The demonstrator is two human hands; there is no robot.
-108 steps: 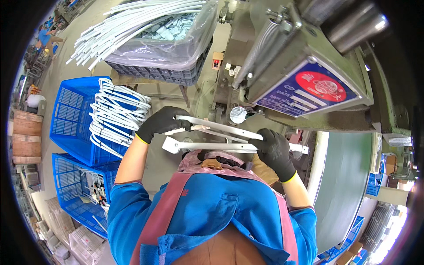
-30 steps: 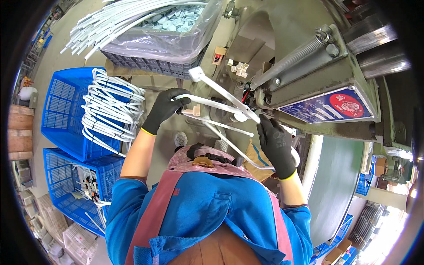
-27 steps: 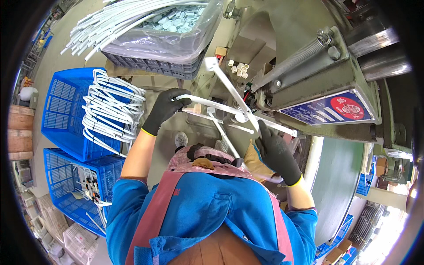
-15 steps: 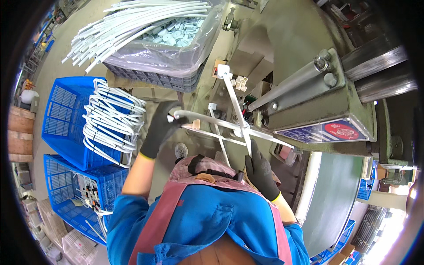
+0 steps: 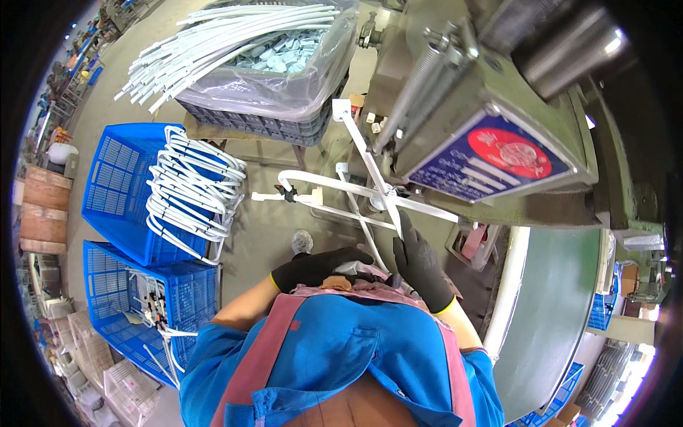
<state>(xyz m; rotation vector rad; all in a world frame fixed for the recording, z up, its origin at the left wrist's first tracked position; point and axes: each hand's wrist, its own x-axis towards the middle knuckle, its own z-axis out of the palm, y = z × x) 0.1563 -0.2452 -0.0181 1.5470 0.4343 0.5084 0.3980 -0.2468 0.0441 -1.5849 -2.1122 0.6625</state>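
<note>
A white frame of crossed metal tubes (image 5: 371, 153) stands in front of me, one bent tube (image 5: 313, 178) curving out to the left. On that tube's left end sits a small black fitting (image 5: 287, 192). Black-gloved, my right hand (image 5: 421, 269) is closed around the near end of a white bar of the frame. My left hand (image 5: 320, 269), also in a black glove, lies at the waist by the pink apron (image 5: 284, 313). Its fingertips reach a bunched, pale opening there and are partly hidden, so their grip does not show.
A large green machine (image 5: 491, 135) with a blue and red plate overhangs the right. Bent white tubes (image 5: 196, 188) hang over a blue crate (image 5: 114, 185), with another blue crate (image 5: 107, 299) below. A plastic-lined bin (image 5: 284, 107) holds straight white tubes and small pale parts.
My left hand has left the bent tube's end and come down to my waist. The black fitting now shows on the tube. My right hand stays at the bar; the view has shifted slightly.
</note>
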